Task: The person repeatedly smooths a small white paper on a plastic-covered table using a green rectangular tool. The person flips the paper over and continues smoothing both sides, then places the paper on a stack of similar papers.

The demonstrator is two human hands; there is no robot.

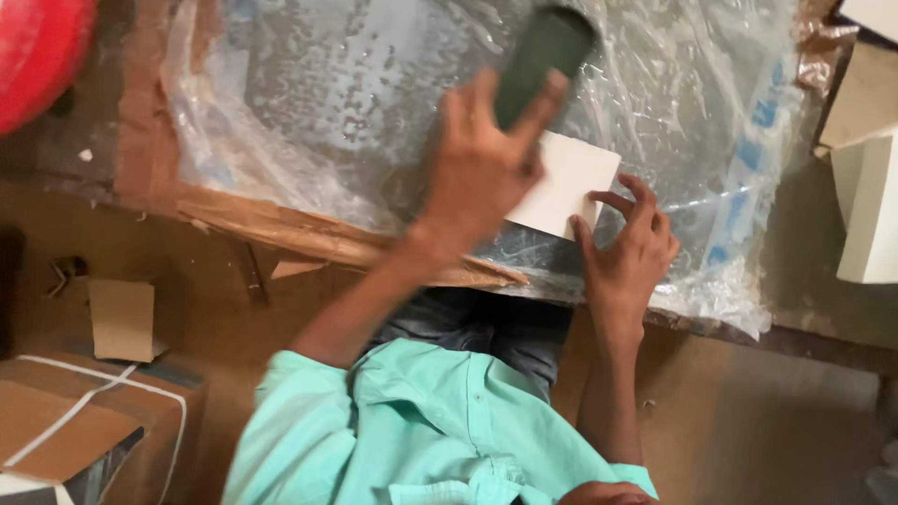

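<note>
- Between thumb and curled fingers of the left hand (482,168), a dark green, smooth, rounded oblong block (543,56) is gripped, raised and tilted above the bench.
- Under the spread fingertips of the right hand (631,248), a flat, matte, cream-white rectangular tile (571,182) is pinned down; these fingers are open, pressing rather than clasping.
- Beneath the tile lies crinkled, glossy clear plastic sheeting (327,103) with blue markings.
- Torn brown cardboard (281,229) edges the sheeting.
- Pale blocks (870,206) sit at the right, a strapped carton (65,430) lower left.
</note>
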